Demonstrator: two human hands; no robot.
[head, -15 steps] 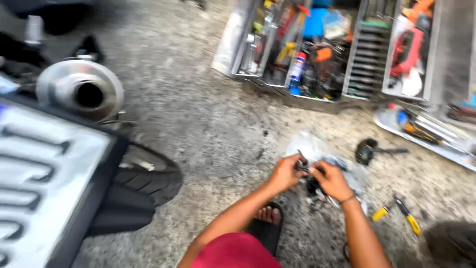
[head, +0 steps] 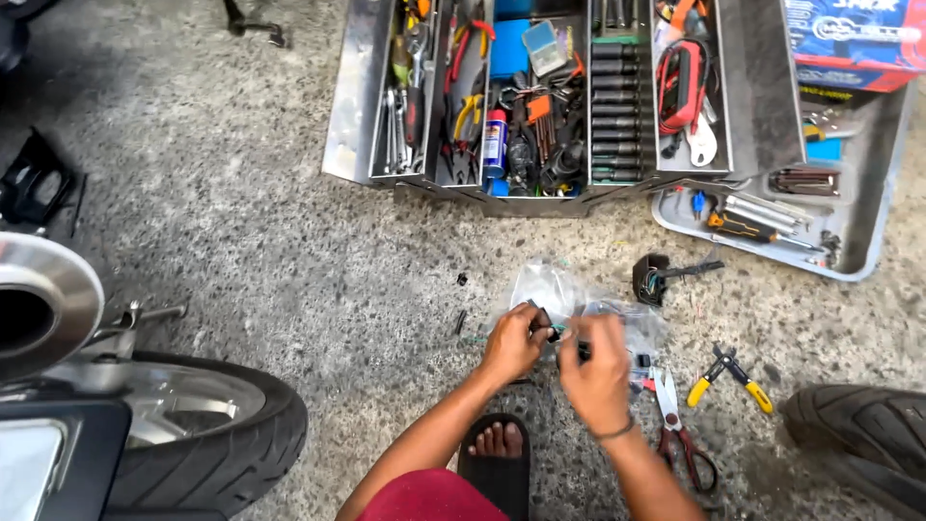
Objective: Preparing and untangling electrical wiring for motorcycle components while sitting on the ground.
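Hands [head: 558,355] on connector [head: 546,322] (small, black)

Head-height view, steeply down, concrete floor [head: 289,241] close

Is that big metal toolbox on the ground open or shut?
Open. The metal toolbox has its trays folded out, showing sockets, pliers and a spray can inside.

Small black connector [head: 546,319] pinched between both hands; above clear plastic bag [head: 550,286] on concrete.
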